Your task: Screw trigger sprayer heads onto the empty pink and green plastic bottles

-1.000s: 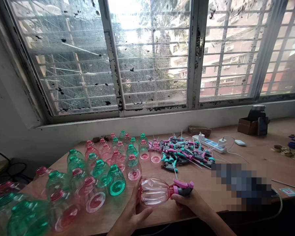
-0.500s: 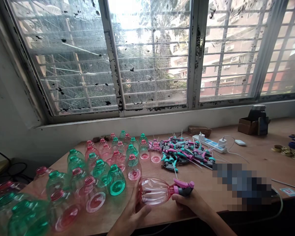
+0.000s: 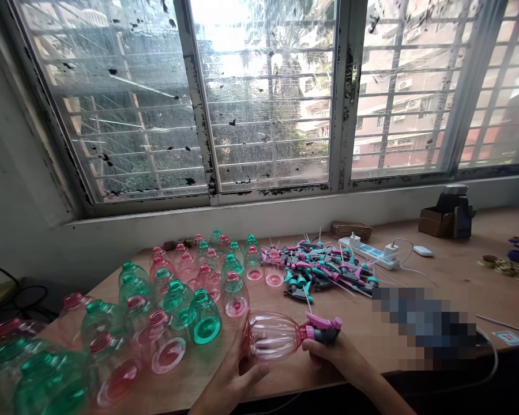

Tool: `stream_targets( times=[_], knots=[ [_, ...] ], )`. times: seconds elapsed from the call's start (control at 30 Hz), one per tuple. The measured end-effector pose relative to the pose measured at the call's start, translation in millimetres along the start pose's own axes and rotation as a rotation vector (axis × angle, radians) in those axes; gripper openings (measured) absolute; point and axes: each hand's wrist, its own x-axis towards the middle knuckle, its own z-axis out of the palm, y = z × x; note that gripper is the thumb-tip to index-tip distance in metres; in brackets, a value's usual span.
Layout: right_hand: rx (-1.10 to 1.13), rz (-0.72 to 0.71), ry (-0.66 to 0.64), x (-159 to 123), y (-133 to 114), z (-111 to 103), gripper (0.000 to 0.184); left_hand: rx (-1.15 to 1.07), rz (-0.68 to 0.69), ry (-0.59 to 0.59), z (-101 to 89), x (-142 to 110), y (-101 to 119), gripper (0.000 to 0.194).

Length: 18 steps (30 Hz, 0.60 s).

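Observation:
A clear pink spray bottle (image 3: 273, 335) lies on its side between my hands, above the front edge of the table. Its base rests in my left hand (image 3: 239, 372), whose fingers go behind the bottle and are partly hidden. At the neck sits a pink and dark grey trigger sprayer head (image 3: 324, 329). My right hand (image 3: 331, 354) is closed around the collar and lower side of that head. Just left of my hands stands a green bottle (image 3: 205, 320) with no head on it, beside an open pink bottle (image 3: 168, 346).
Several open pink and green bottles (image 3: 115, 372) stand across the table's left side. Behind my hands lies a heap of pink, teal and grey sprayer heads (image 3: 324, 265) with thin tubes. A power strip (image 3: 369, 253), a cardboard box (image 3: 436, 221) and a blurred-out object (image 3: 428, 325) are to the right.
The bottle and both hands stay in nearly the same place. My left hand has shifted very slightly at the bottle's base.

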Motion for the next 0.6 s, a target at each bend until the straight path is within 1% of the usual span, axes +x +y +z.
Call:
stream_targets(
  times=[0.1, 0.2, 0.33, 0.4, 0.5, 0.6],
  knots=[
    [-0.014, 0.011, 0.01, -0.6, -1.3, 0.7, 0.074, -0.064, -0.015, -0.007, 0.3, 1.0, 1.7, 0.091],
    [0.019, -0.003, 0.013, -1.1, -3.9, 1.1, 0.07, -0.085, -0.036, 0.005, 0.2, 1.2, -1.7, 0.094],
    [0.066, -0.042, -0.011, -0.7, -5.6, 0.4, 0.052, -0.03, -0.028, 0.034, -0.2, 1.1, -9.4, 0.1],
    [0.071, -0.061, -0.026, 0.0, -4.1, -0.4, 0.047, -0.023, -0.021, 0.036, 0.3, 1.3, -10.0, 0.101],
    [0.081, -0.081, -0.037, 0.9, -0.2, -1.4, 0.05, -0.034, -0.026, 0.018, 1.5, 1.4, -5.2, 0.103],
    [0.08, -0.09, -0.047, 1.0, 1.5, -1.5, 0.054, -0.063, -0.044, 0.006, 2.0, 1.1, 1.3, 0.1]
  ],
)
